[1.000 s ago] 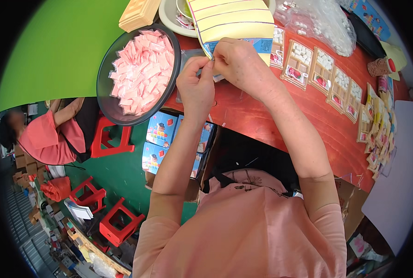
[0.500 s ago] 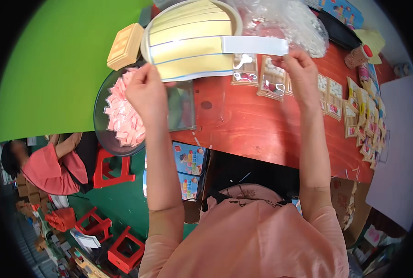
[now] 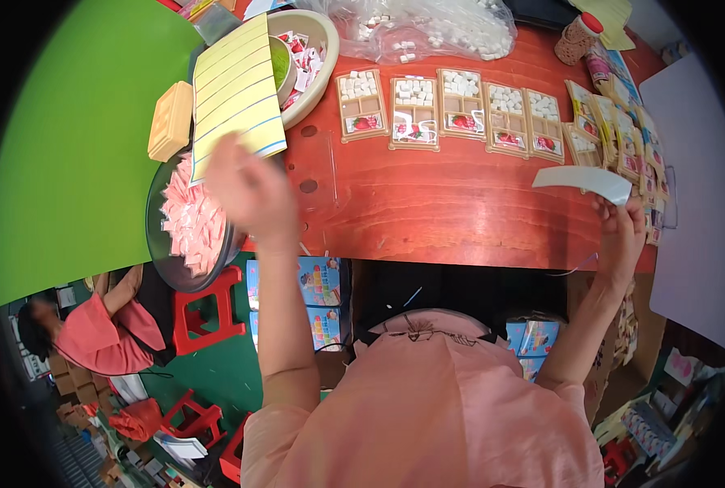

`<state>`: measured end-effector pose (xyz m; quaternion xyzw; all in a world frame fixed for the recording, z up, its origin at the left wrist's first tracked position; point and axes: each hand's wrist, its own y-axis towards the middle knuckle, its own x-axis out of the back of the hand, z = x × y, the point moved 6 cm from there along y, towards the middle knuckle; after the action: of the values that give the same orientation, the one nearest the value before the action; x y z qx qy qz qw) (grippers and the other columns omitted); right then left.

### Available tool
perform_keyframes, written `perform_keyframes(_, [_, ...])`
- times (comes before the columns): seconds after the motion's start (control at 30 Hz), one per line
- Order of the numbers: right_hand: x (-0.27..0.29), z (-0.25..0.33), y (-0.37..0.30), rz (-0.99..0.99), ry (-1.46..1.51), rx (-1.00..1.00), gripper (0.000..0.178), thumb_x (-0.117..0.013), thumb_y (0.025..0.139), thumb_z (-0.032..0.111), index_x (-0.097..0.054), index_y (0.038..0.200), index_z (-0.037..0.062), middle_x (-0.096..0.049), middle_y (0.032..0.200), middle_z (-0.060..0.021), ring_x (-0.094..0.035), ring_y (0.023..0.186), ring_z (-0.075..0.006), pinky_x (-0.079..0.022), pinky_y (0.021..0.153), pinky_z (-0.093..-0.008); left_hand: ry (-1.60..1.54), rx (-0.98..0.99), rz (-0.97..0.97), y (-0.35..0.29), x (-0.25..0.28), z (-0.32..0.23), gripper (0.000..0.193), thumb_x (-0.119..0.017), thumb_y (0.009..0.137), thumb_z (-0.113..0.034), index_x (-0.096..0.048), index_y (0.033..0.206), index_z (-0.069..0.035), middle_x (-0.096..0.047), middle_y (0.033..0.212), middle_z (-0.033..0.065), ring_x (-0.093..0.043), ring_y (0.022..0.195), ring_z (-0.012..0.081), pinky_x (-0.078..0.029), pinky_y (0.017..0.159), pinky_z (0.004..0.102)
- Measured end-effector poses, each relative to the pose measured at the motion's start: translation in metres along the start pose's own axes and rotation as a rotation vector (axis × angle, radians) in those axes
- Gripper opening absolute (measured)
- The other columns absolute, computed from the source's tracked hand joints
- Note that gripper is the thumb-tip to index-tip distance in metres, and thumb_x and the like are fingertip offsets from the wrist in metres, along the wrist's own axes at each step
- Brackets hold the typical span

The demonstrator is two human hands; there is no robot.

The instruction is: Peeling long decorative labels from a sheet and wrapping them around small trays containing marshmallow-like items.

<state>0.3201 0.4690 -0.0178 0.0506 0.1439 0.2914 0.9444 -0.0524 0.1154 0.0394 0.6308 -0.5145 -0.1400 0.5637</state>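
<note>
My right hand [image 3: 622, 224], at the right side of the table, pinches one end of a white, slightly curved strip [image 3: 578, 176]. The strip stretches leftward from my fingers in the air. My left hand [image 3: 252, 191] is smeared by motion in front of the lower edge of a yellow sheet with blue lines [image 3: 236, 89]; whether its fingers grip the sheet cannot be made out. Below that hand lies a dark bowl [image 3: 157, 244] full of pink packets [image 3: 195, 224]. Several tan compartment trays [image 3: 415, 137] with white cubes and strawberry-printed packets stand in a row beyond.
A cream basin [image 3: 330, 53] with small packets stands behind the sheet. Beside it is a clear bag of white cubes [image 3: 427, 32]. More packed trays [image 3: 622, 134] are piled right, near a red-lidded jar [image 3: 578, 39]. A yellow box [image 3: 169, 122] sits left; a person [image 3: 106, 325] sits lower left.
The white strip has come away from the yellow sheet and moved right and nearer with my right hand. The sheet has shifted left and tilted, uncovering the basin's packets.
</note>
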Motion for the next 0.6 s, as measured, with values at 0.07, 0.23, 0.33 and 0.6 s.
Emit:
perform_keyframes(0.07, [0.003,0.001,-0.016,0.001,0.004,-0.010,0.004,-0.054,0.097,0.003,-0.057,0.099,0.0044,-0.066,0.103,-0.0147,-0.064,0.095,-0.0247,-0.051,0.091,-0.0394,-0.220,-0.340,0.386,-0.018,-0.055,-0.058,0.033,-0.062,0.078,0.007,-0.063,0.111,0.002,-0.063,0.117,0.0174,-0.056,0.118,0.0376,-0.044,0.101,0.0455])
perform_keyframes(0.23, [-0.008,0.004,-0.038,-0.074,0.015,-0.053,0.003,-0.058,0.096,0.005,-0.056,0.097,0.0042,-0.063,0.096,-0.0114,-0.062,0.092,-0.0230,-0.051,0.088,-0.0376,-0.107,-0.250,0.594,-0.044,-0.189,-0.026,0.035,-0.054,0.095,-0.012,-0.057,0.127,0.002,-0.049,0.144,0.0201,-0.040,0.137,0.0408,-0.031,0.113,0.0508])
perform_keyframes(0.33, [-0.005,0.004,-0.054,-0.106,0.023,-0.074,0.004,-0.058,0.096,0.005,-0.054,0.095,0.0034,-0.061,0.091,-0.0099,-0.061,0.088,-0.0233,-0.051,0.086,-0.0376,0.069,-0.158,0.766,-0.049,-0.221,-0.011,0.043,-0.049,0.098,-0.023,-0.053,0.134,0.001,-0.042,0.149,0.0220,-0.032,0.142,0.0416,-0.023,0.118,0.0535])
perform_keyframes(0.6, [0.005,0.009,-0.073,-0.102,-0.001,-0.069,0.004,-0.057,0.097,0.005,-0.053,0.096,0.0029,-0.060,0.094,-0.0118,-0.060,0.091,-0.0236,-0.050,0.089,-0.0390,0.010,-0.088,0.883,-0.089,-0.187,-0.020,0.047,-0.045,0.101,-0.029,-0.051,0.138,0.000,-0.042,0.151,0.0182,-0.032,0.144,0.0358,-0.021,0.118,0.0523])
